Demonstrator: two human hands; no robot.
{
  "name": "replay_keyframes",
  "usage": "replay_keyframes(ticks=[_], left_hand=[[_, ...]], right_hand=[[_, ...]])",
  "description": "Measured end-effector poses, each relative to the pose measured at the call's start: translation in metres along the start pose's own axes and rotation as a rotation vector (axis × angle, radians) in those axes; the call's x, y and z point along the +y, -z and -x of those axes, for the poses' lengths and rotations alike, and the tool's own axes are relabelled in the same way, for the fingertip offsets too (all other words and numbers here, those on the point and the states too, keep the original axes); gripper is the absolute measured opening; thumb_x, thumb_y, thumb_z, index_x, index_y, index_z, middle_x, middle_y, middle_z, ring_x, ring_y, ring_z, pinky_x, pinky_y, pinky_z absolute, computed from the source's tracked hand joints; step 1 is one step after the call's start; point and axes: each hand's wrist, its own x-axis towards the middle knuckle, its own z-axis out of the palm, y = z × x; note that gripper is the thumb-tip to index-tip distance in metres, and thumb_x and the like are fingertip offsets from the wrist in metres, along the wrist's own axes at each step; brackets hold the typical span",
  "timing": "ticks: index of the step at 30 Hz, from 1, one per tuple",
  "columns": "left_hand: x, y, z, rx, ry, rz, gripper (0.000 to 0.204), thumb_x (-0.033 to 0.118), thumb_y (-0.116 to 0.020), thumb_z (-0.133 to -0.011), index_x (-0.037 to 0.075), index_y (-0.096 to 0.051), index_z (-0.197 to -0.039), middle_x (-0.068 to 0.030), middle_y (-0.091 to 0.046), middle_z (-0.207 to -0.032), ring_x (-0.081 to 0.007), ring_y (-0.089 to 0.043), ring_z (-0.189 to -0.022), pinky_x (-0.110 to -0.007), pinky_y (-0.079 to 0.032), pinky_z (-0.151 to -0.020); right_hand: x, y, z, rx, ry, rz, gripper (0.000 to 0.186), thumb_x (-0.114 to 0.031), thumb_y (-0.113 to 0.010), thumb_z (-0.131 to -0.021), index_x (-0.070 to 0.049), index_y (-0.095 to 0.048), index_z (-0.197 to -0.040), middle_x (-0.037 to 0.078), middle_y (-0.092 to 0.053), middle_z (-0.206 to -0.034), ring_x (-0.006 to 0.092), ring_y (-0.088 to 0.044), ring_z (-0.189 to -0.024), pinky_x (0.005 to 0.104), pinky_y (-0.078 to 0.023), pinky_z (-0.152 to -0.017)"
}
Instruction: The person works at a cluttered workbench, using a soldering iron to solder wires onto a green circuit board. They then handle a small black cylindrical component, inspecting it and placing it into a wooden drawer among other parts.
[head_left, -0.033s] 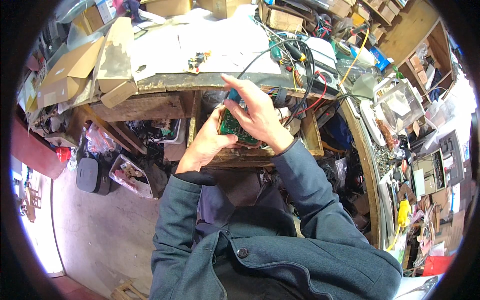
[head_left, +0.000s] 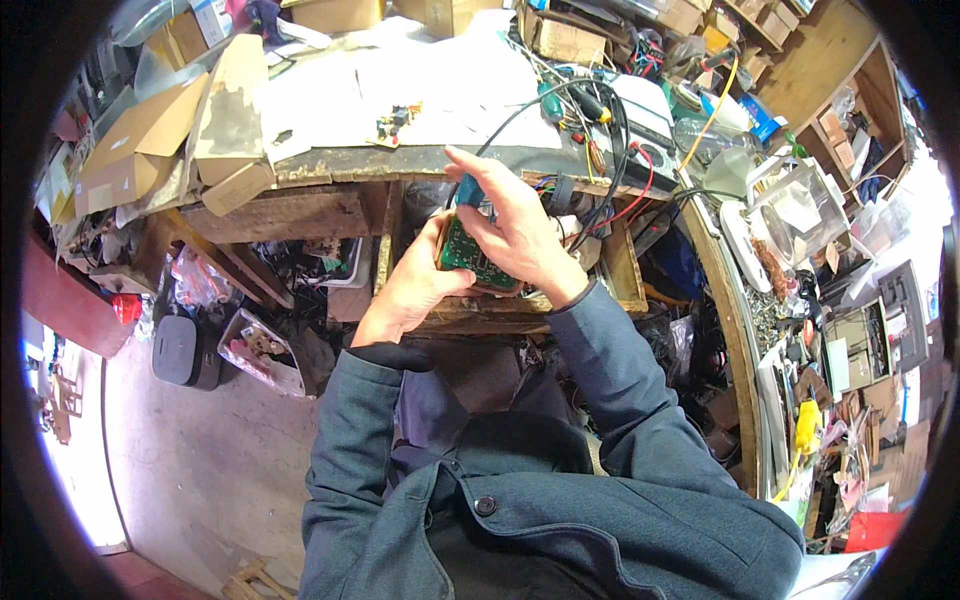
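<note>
Head view: left hand (head_left: 412, 288) clasps a green rectangular circuit board (head_left: 461, 249) above the open wooden drawer (head_left: 628, 268), seemingly steadying it; loosely curled right hand (head_left: 522, 232) pinches a teal tool (head_left: 468, 191), tip hidden

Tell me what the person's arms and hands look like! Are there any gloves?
No gloves: the left hand and right hand are both bare. The left sleeve and right sleeve are long, dark blue-grey cloth, plain, with creases, reaching about to the wrists. Any rings are too small to tell.
</note>
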Motion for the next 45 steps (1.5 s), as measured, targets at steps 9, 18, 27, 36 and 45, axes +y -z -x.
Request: replay_keyframes(ticks=[9, 18, 27, 36, 45], left_hand=[[-0.008, 0.003, -0.006, -0.027, -0.088, -0.033, 0.080, -0.012, -0.068, -0.082, 0.003, -0.038, -0.155, -0.0052, -0.054, -0.141, -0.0171, -0.055, -0.129, -0.033, -0.054, -0.104], [0.000, -0.003, 0.000, -0.010, -0.041, -0.003, 0.080, -0.012, -0.068, -0.080, 0.001, -0.039, -0.154, -0.0049, -0.053, -0.144, -0.0170, -0.053, -0.133, -0.033, -0.047, -0.111], [-0.002, -0.002, -0.001, 0.012, -0.064, -0.059, 0.081, -0.012, -0.067, -0.079, 0.001, -0.039, -0.154, -0.0066, -0.053, -0.145, -0.0173, -0.054, -0.131, -0.032, -0.050, -0.107], [-0.004, 0.003, -0.003, 0.014, -0.020, -0.063, 0.084, -0.010, -0.066, -0.080, 0.003, -0.035, -0.157, -0.0079, -0.054, -0.142, -0.0184, -0.059, -0.125, -0.033, -0.057, -0.099], [0.002, 0.000, 0.002, 0.002, -0.014, 0.006, 0.080, -0.009, -0.070, -0.082, 0.002, -0.038, -0.154, -0.0077, -0.056, -0.137, -0.0201, -0.061, -0.121, -0.036, -0.061, -0.095]], right_hand=[[0.006, 0.002, -0.002, 0.011, 0.003, 0.195, 0.062, -0.013, -0.079, -0.087, -0.013, -0.057, -0.145, 0.013, -0.071, -0.106, 0.0349, -0.067, -0.101, 0.0427, -0.052, -0.092], [0.005, 0.000, -0.003, 0.029, 0.029, 0.108, 0.061, -0.015, -0.080, -0.085, -0.011, -0.058, -0.142, 0.014, -0.071, -0.103, 0.0355, -0.066, -0.099, 0.0447, -0.052, -0.086], [0.007, 0.002, -0.001, 0.005, -0.020, 0.132, 0.058, -0.016, -0.080, -0.085, -0.014, -0.060, -0.139, 0.014, -0.069, -0.095, 0.0366, -0.066, -0.089, 0.0468, -0.052, -0.079], [0.006, 0.005, -0.001, -0.025, -0.005, 0.186, 0.060, -0.020, -0.082, -0.083, -0.015, -0.062, -0.139, 0.011, -0.069, -0.093, 0.0336, -0.063, -0.092, 0.0458, -0.049, -0.083], [-0.003, 0.007, -0.006, 0.061, -0.147, -0.068, 0.046, -0.015, -0.083, -0.085, -0.010, -0.066, -0.127, 0.012, -0.071, -0.093, 0.0263, -0.070, -0.082, 0.0368, -0.056, -0.078]])
